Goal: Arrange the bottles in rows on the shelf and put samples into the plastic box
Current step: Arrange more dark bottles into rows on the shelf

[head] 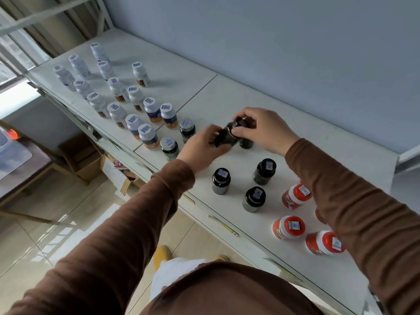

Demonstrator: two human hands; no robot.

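Observation:
My left hand [202, 147] grips a dark bottle [226, 136], tilted on its side above the white shelf [227, 96]. My right hand [261, 129] pinches a black cap [241, 122] at that bottle's mouth, and a second dark bottle [246, 143] stands partly hidden under this hand. Three black-capped bottles [254, 198] stand nearer me. Two dark bottles with silver caps [169, 147] stand left of my hands. Several white-capped bottles [118, 92] stand in loose rows at the far left. Red-and-white bottles [289, 227] sit at the right, partly behind my right sleeve.
A grey wall backs the shelf. Below the shelf's front edge, open cardboard boxes [91, 162] sit on the tiled floor. A clear plastic box [11, 153] rests on a wooden table at the far left.

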